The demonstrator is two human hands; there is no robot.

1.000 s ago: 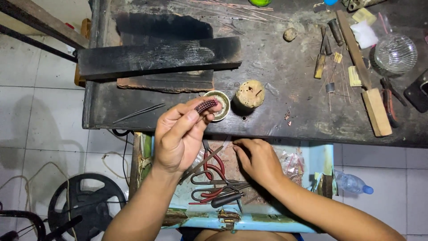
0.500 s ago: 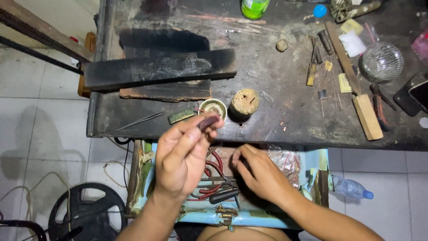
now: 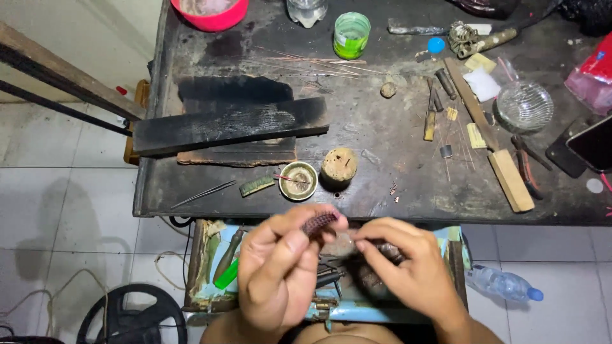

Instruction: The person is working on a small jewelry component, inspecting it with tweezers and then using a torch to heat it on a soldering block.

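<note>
The left hand (image 3: 280,277) is closed in a pinch, thumb and forefinger holding a small dark ribbed piece (image 3: 319,223) that looks like a short strip of fine chain or mesh; it sits at the fingertips, raised just in front of the table's near edge. The right hand (image 3: 408,267) has its fingers curled toward that piece from three o'clock, fingertips close to it; whether they touch or grip it cannot be told. The piece looks light, small and probably flexible, so it should be easy to lift but easy to drop or bend, and the ends seem the safest places to pinch. Below both hands is an open drawer (image 3: 210,255) cluttered with tools, including a green-handled tool (image 3: 226,271). At twelve o'clock, just past the table (image 3: 382,191) edge, stand a small round dish (image 3: 298,180) and a cork-like block (image 3: 338,166). Thin tweezers (image 3: 203,193) lie at ten o'clock. A charred board (image 3: 229,124) lies farther off. Open room is tight: the table edge is near.
</note>
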